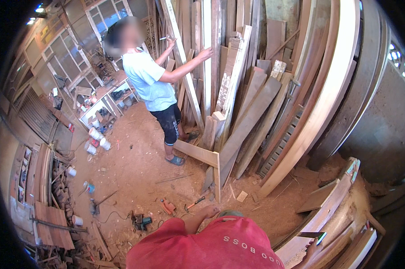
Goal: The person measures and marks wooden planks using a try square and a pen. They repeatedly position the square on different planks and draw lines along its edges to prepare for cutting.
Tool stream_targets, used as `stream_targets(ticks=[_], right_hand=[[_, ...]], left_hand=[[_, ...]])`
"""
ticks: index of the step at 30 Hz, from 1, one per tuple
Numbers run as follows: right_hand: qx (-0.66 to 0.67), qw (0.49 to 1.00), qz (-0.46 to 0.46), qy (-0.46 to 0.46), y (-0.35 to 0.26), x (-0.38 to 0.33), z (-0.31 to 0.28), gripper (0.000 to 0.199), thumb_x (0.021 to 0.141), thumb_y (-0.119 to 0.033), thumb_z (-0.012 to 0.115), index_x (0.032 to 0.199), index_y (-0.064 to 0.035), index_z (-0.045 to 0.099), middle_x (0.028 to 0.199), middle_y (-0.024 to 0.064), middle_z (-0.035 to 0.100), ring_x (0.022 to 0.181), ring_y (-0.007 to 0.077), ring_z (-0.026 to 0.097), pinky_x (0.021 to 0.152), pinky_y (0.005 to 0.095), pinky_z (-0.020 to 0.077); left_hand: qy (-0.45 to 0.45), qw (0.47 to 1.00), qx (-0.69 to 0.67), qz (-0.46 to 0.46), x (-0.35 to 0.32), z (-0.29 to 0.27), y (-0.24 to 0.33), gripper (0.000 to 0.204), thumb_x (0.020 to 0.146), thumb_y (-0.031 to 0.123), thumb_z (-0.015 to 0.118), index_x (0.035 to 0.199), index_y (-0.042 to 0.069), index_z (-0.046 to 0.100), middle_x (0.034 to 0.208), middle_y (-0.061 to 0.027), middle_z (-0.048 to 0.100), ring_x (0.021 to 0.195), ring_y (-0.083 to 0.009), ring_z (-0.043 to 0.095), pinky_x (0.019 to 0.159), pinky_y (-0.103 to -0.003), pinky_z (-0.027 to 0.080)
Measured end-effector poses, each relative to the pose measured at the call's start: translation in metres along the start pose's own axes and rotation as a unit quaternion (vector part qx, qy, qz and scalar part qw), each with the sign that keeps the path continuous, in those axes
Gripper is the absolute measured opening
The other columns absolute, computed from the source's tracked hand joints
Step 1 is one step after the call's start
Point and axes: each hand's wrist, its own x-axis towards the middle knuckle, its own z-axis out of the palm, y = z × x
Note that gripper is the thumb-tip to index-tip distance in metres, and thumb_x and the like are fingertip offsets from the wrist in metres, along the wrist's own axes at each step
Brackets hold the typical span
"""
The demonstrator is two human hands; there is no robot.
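A person in a red shirt (211, 246) bends over right below me and fills the lower edge. One of their arms (200, 217) reaches toward the dusty floor near a hammer (194, 204). What looks like part of my right hand (310, 251) shows at the lower right beside pale planks (332, 210) and a dark flat tool (316, 234); its grip is hidden. My left hand is out of sight. Further off, a second person in a light blue shirt (151, 80) stands with both hands on upright boards (207, 54).
Many long planks (274, 98) lean against the wall on the right. An L-shaped wooden piece (207, 157) stands on the sawdust floor. A red tool (168, 206), a green power tool (142, 220), white buckets (97, 136) and cluttered shelves (99, 96) lie to the left.
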Motion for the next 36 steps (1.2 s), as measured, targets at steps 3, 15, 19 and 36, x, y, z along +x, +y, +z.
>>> stream_targets(ticks=[3, 15, 19, 36], right_hand=[[0.022, 1.000, 0.011, -0.001, 0.023, 0.014, -0.006, 0.025, 0.100, -0.023, 0.057, 0.108, 0.0002, 0.062, 0.065, 0.0084, 0.058, 0.042, 0.0168, 0.055, 0.034, 0.0315, 0.0367], [0.087, 0.994, 0.019, -0.057, 0.036, 0.032, -0.015, 0.021, 0.099, -0.021, 0.056, 0.104, -0.0008, 0.060, 0.063, 0.0064, 0.054, 0.040, 0.0169, 0.053, 0.036, 0.0309, 0.0393], [0.086, 0.994, 0.040, -0.051, 0.011, 0.021, -0.022, 0.021, 0.100, -0.024, 0.057, 0.104, -0.0034, 0.058, 0.063, 0.0055, 0.054, 0.042, 0.0159, 0.054, 0.035, 0.0298, 0.0376], [0.102, 0.991, 0.055, -0.069, 0.016, 0.024, -0.032, 0.022, 0.102, -0.019, 0.053, 0.113, -0.0004, 0.058, 0.067, 0.0063, 0.054, 0.046, 0.0156, 0.053, 0.040, 0.0292, 0.0437]], left_hand=[[-0.008, 1.000, 0.001, 0.022, -0.001, -0.007, 0.028, 0.043, 0.098, 0.045, 0.051, 0.111, 0.008, 0.068, 0.110, -0.0208, 0.069, 0.105, -0.0380, 0.066, 0.090, -0.046, 0.051], [-0.020, 0.999, 0.042, 0.021, 0.005, 0.018, -0.009, 0.046, 0.098, 0.048, 0.052, 0.109, 0.006, 0.068, 0.108, -0.0221, 0.069, 0.105, -0.0382, 0.065, 0.091, -0.046, 0.051], [-0.032, 0.999, 0.033, 0.019, 0.009, 0.022, -0.004, 0.047, 0.098, 0.048, 0.052, 0.110, 0.006, 0.069, 0.110, -0.0218, 0.069, 0.104, -0.0379, 0.065, 0.090, -0.045, 0.051], [-0.030, 0.997, 0.049, 0.041, 0.006, 0.033, 0.015, 0.043, 0.100, 0.044, 0.051, 0.105, 0.005, 0.069, 0.099, -0.0190, 0.070, 0.094, -0.0346, 0.068, 0.084, -0.044, 0.053]])
